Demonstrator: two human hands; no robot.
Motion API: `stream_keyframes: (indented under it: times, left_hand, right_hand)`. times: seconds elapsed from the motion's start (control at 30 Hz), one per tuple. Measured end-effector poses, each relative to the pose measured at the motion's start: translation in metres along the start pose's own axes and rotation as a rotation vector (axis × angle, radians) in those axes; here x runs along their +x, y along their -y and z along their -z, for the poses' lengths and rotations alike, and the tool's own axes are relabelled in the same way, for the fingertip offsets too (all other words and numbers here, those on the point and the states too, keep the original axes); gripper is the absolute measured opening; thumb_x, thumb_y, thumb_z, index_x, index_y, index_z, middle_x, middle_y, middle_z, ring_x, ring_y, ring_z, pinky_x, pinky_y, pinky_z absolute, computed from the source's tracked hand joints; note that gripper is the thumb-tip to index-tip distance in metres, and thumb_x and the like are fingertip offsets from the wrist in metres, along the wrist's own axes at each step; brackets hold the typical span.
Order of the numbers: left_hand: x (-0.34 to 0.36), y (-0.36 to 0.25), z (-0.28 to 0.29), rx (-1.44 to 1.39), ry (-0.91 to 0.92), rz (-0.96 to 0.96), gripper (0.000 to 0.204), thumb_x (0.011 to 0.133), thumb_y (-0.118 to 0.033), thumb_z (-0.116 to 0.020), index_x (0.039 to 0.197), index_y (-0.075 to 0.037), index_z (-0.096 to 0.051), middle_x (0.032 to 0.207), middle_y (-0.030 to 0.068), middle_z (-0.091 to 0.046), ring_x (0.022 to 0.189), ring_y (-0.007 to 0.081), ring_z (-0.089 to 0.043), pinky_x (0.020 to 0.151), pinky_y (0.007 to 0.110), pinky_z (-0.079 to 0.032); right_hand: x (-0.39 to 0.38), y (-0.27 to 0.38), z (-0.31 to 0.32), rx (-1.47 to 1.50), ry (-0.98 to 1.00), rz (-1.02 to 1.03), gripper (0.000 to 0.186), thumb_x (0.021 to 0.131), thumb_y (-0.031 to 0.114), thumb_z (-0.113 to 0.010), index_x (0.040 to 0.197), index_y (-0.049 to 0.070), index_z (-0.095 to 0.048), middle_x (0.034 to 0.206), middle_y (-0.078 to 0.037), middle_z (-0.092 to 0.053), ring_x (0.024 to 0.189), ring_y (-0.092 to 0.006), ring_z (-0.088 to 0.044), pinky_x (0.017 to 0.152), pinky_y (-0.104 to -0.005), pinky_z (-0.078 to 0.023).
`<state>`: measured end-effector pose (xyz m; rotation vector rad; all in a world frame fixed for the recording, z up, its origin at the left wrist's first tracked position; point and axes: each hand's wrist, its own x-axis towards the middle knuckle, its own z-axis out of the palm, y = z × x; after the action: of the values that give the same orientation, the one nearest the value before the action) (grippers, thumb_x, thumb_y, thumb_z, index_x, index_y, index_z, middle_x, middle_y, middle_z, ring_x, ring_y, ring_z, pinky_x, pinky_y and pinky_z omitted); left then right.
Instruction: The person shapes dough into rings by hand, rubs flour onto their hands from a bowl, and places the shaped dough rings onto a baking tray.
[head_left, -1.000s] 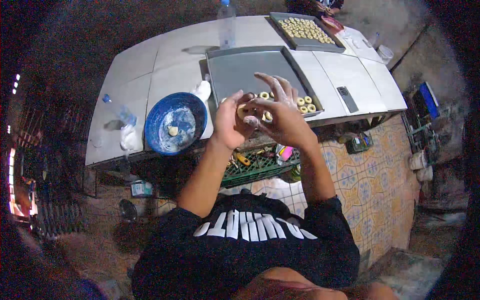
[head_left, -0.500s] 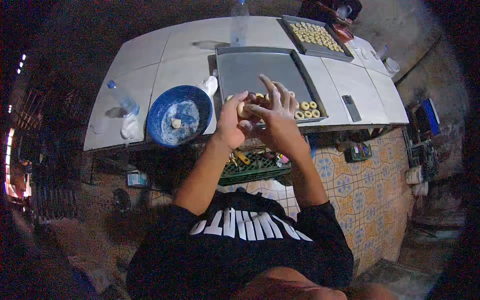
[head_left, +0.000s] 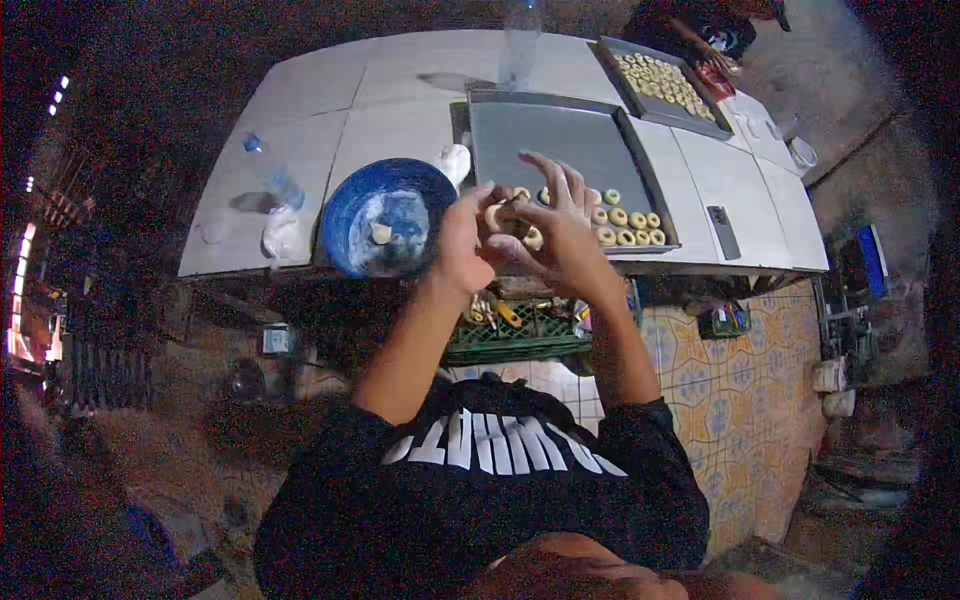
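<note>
Head view: a pale dough piece [head_left: 494,217] is still being held up between both hands, just like half a second ago, so it's apparently still being worked. It's being gripped by the left hand [head_left: 464,238]; the right hand [head_left: 565,232] is being kept close, upper fingers spread (whether it's pinching can't be told). Mostly the view is being shifted: more of a co-worker [head_left: 700,30] is being shown, far right beyond the hands. Left of them, a dough lump [head_left: 381,234] is being held in a blue bowl [head_left: 343,225]. Just beyond, some dough rings [head_left: 637,220] in the tray [head_left: 540,125] are being blocked by the hands.
</note>
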<state>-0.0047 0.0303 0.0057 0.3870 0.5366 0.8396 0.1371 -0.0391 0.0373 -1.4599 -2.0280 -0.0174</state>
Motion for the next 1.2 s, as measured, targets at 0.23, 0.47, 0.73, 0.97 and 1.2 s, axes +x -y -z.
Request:
stream_keyframes:
  times: [0.23,0.47,0.73,0.97,1.2]
  left_hand:
    - [0.016,-0.033,0.049,0.020,-0.005,-0.023,0.026,0.101,-0.036,-0.052,0.095,-0.014,-0.066,0.094,0.0036,-0.071,0.084,0.0212,-0.069,0.078,0.039,-0.058]
    - [0.017,-0.075,0.068,-0.001,-0.140,0.024,0.023,0.096,-0.037,-0.061,0.087,-0.016,-0.065,0.087,0.0030,-0.070,0.078,0.0198,-0.068,0.075,0.038,-0.056]
    - [0.034,-0.129,0.123,0.019,-0.088,-0.314,0.029,0.103,-0.026,-0.053,0.080,-0.008,-0.050,0.077,0.0053,-0.055,0.074,0.0207,-0.060,0.068,0.033,-0.052]
    - [0.015,-0.151,0.134,-0.239,0.079,-0.340,0.028,0.103,-0.027,-0.053,0.084,-0.006,-0.055,0.082,0.0079,-0.057,0.083,0.0239,-0.060,0.076,0.035,-0.054]
    - [0.009,-0.139,0.137,-0.223,0.047,-0.302,0.027,0.103,-0.026,-0.053,0.086,-0.004,-0.055,0.086,0.0098,-0.060,0.086,0.0269,-0.061,0.081,0.037,-0.052]
  right_hand:
    - [0.028,0.035,-0.041,-0.085,0.065,0.053,0.033,0.075,0.023,-0.078,0.107,0.017,-0.071,0.156,-0.017,-0.037,0.143,-0.0430,-0.032,0.113,-0.0590,-0.027]
    - [0.065,0.055,-0.068,-0.106,0.121,0.004,0.043,0.075,0.020,-0.078,0.117,0.016,-0.070,0.159,-0.018,-0.033,0.143,-0.0433,-0.031,0.114,-0.0590,-0.027]
    - [0.098,0.100,-0.095,0.024,0.212,-0.071,0.047,0.079,0.024,-0.077,0.125,0.019,-0.067,0.161,-0.020,-0.030,0.146,-0.0450,-0.025,0.116,-0.0612,-0.025]
    - [0.120,0.109,-0.123,0.166,0.208,-0.065,0.052,0.076,0.020,-0.080,0.126,0.019,-0.066,0.158,-0.019,-0.033,0.144,-0.0458,-0.029,0.115,-0.0605,-0.027]
    - [0.112,0.105,-0.144,0.118,0.157,-0.071,0.045,0.073,0.020,-0.081,0.117,0.020,-0.069,0.157,-0.017,-0.035,0.144,-0.0461,-0.029,0.114,-0.0610,-0.026]
